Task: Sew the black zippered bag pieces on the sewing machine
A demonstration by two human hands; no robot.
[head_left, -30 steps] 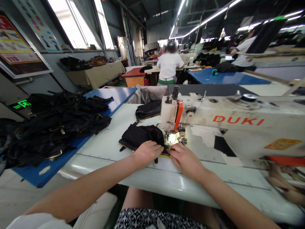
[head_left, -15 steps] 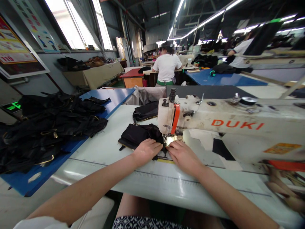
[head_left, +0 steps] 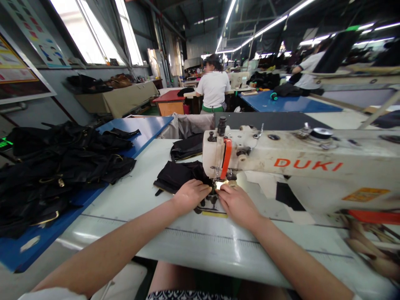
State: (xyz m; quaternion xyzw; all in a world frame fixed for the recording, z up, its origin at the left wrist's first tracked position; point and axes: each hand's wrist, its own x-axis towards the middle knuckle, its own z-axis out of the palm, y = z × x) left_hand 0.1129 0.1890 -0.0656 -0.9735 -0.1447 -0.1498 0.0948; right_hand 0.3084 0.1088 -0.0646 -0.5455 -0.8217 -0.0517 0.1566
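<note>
At the needle of the white sewing machine, my two hands meet from either side. My left hand has its fingers closed and pressed on a black zippered fabric piece, which lies bunched to the left of the machine head. Fingers bent together, my right hand grips the dark edge of that piece by the presser foot; its fingertips are partly hidden. A second black zippered piece lies flat behind the first.
A large heap of black zippered pieces covers much of the blue table at left. Light scraps and a black scrap lie under the machine arm. Ahead, a person in a white shirt sits at another machine.
The view has turned slightly to the right, so the surroundings sit further left. Both hands stay beside the needle, and the fabric under my left fingers has shifted slightly.
</note>
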